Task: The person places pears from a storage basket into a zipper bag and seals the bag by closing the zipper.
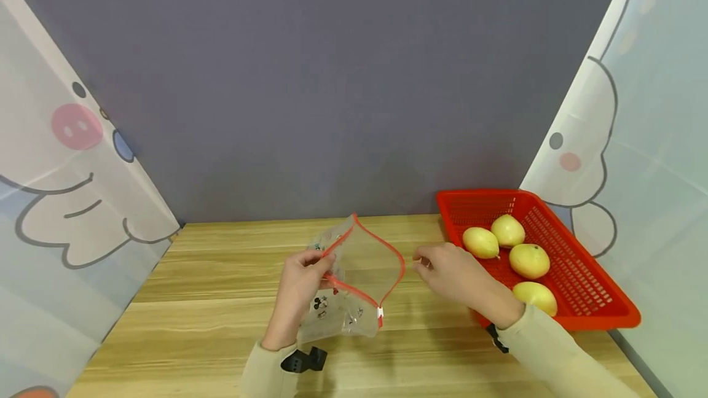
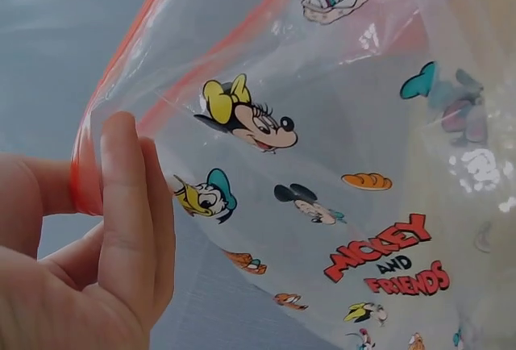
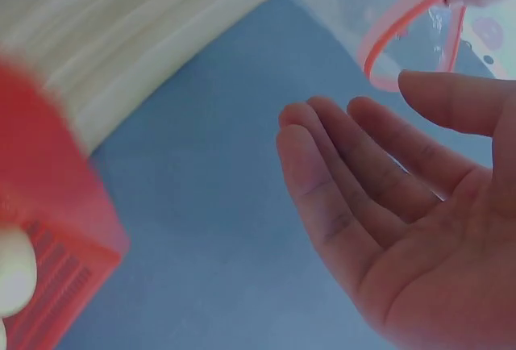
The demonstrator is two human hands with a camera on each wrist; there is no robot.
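A clear zip bag (image 1: 337, 315) with a red-edged mouth spread wide and cartoon prints stands over the table. My left hand (image 1: 301, 281) pinches the left side of its red rim between thumb and fingers; in the left wrist view the hand (image 2: 121, 237) holds that edge beside the printed plastic (image 2: 314, 148). To the right of the bag mouth, my right hand (image 1: 456, 275) is in the air, touching nothing. The right wrist view shows this hand (image 3: 419, 205) with fingers slightly bent and thumb apart, near the red rim (image 3: 395, 35).
A red basket (image 1: 603, 321) at the right holds several yellow-green round fruits (image 1: 529, 261), close to my right forearm. The wooden table (image 1: 210, 300) ends at a grey back panel (image 1: 343, 78). Printed cloths (image 1: 83, 201) hang at both sides.
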